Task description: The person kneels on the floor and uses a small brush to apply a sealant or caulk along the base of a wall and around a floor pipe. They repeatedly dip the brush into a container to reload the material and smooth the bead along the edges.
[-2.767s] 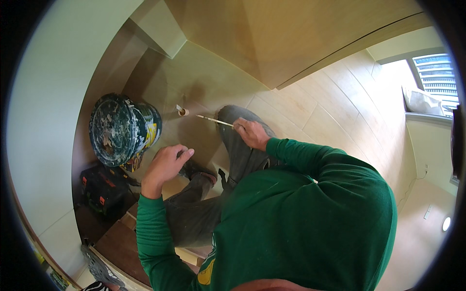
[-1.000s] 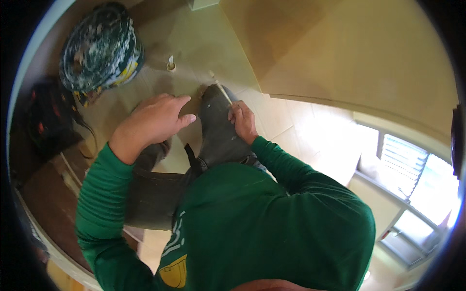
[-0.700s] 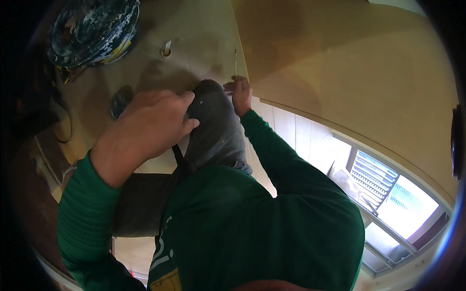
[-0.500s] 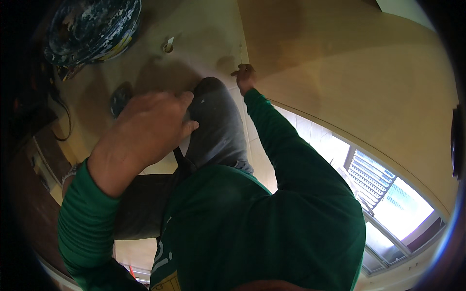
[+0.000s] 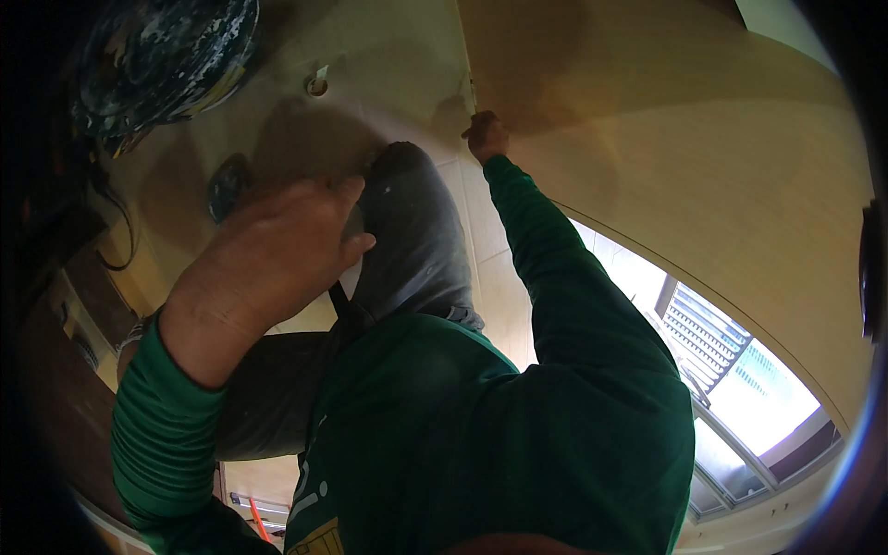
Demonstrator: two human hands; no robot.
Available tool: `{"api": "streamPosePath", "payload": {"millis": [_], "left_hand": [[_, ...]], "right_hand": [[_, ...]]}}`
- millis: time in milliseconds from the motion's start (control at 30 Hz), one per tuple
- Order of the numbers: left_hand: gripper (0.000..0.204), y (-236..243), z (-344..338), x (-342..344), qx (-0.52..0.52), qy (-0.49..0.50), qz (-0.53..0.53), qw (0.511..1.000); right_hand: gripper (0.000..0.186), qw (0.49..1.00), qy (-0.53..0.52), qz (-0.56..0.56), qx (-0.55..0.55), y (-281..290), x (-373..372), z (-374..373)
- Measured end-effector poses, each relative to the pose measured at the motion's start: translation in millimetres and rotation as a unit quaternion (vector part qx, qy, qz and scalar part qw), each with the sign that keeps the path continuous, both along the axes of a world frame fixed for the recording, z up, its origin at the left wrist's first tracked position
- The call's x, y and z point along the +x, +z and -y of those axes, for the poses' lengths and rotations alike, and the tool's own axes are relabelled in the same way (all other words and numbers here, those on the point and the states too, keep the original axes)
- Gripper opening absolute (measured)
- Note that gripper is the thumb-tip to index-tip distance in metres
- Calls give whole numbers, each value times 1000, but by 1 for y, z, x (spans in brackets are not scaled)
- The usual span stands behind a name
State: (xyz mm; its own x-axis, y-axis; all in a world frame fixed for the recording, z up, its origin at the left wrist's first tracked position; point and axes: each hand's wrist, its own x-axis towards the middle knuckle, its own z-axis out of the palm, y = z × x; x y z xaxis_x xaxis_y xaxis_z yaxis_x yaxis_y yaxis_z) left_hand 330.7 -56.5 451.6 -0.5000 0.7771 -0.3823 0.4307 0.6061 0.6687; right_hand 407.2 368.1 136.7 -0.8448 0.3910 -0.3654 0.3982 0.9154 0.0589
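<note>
My right hand (image 5: 487, 137) reaches forward to the edge of a large light wood-coloured panel (image 5: 666, 139). Its fingers are closed there, and whatever they hold is too small or hidden to name. Nearer, my left hand (image 5: 268, 254) hangs in the air beside my knee, back of the hand up. Thumb and forefinger stand apart with nothing visible between them; the other fingers curl out of sight. Beyond it on the floor lies a dark round disc (image 5: 228, 188). Farther off is a small roll of tape (image 5: 317, 83) with a loose end sticking up.
A dark, paint-splattered bucket (image 5: 171, 60) stands at the far left, near a black cable (image 5: 120, 222). My bent knee (image 5: 412, 213) is between the hands. Right of me, bright light shows a louvred frame (image 5: 703, 333) past the panel's edge. Pale tiles (image 5: 504, 296) cover the floor.
My right hand has shifted slightly right and away from me along the panel edge, its forefinger drawn in more. My left hand has barely moved. The view has turned a little.
</note>
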Motion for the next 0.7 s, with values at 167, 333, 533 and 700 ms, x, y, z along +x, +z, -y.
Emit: {"api": "streamPosePath", "payload": {"millis": [167,333,533,700], "left_hand": [[50,3,-3,-1,-15,-1,14,1000],[51,3,-4,-2,-17,8,17,1000],[52,5,-4,-3,-26,0,14,1000],[49,7,-3,-2,-32,-1,14,999]], "right_hand": [[32,997,39,51,37,-11,-2,-7],[33,998,12,44,50,-22,-4,-10],[55,999,4,34,30,-21,-2,-13],[37,969,3,-175,-176,16,18,12]]}}
